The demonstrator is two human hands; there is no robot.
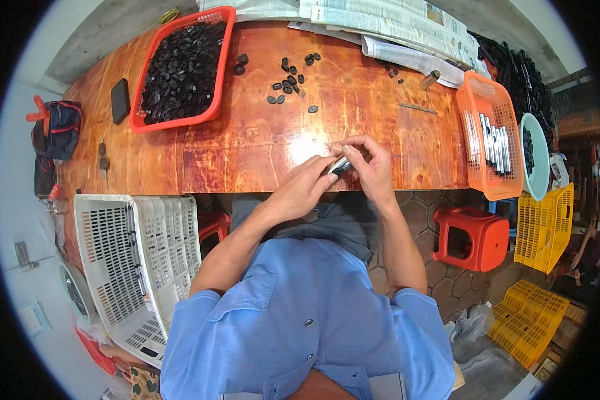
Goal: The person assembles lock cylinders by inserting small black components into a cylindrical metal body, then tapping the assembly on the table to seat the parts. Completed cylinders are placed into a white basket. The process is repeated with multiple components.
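Both the left hand [307, 187] and right hand [373, 167] pinch a small metal tube [341, 165] in their fingers over the near tabletop [247, 133] edge, seemingly fitting a black cap.

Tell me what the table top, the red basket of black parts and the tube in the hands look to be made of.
Table top: wood, likely varnished plywood; reddish grain with a bright glare patch. Red basket: moulded plastic, judging by its slotted lattice walls. Tube, held between left hand and right hand: probably metal, silvery and shiny, with a dark end; too small to be sure.
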